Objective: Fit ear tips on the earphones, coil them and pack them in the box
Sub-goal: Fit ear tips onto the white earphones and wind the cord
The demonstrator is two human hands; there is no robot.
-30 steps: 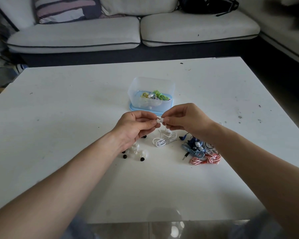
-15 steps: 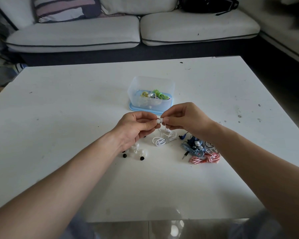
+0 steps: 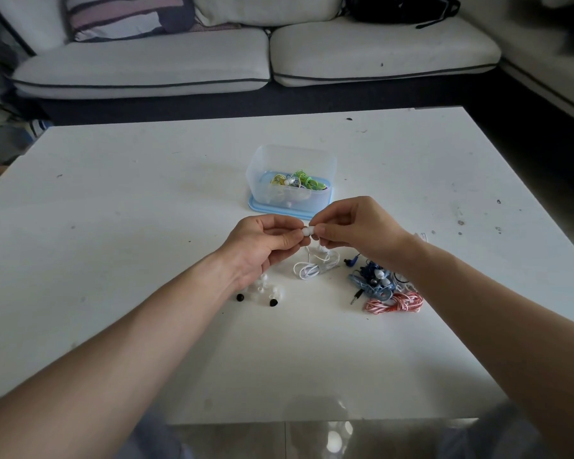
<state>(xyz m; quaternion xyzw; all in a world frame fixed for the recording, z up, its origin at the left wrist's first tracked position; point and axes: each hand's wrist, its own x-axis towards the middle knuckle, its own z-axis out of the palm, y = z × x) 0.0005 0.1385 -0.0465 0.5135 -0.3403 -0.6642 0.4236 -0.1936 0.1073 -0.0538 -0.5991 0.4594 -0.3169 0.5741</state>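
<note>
My left hand (image 3: pixel 262 245) and my right hand (image 3: pixel 355 231) meet above the table, both pinching one small white earbud with its ear tip (image 3: pixel 307 231). Its white cable (image 3: pixel 315 265) hangs down into a loose heap on the table. Loose ear tips, black (image 3: pixel 273 303) and clear (image 3: pixel 262 288), lie under my left wrist. A clear plastic box (image 3: pixel 292 160) on a blue lid holds green and yellow coiled earphones (image 3: pixel 299 180).
Blue earphones (image 3: pixel 373 281) and a red-and-white coiled pair (image 3: pixel 395 303) lie by my right forearm. The white table (image 3: pixel 113 226) has a sofa (image 3: pixel 146 67) beyond its far edge and a dark bag (image 3: pixel 401 8) on the cushions.
Both hands stay pinched together on the earbud; only small finger shifts show. The cable heap and box have not moved.
</note>
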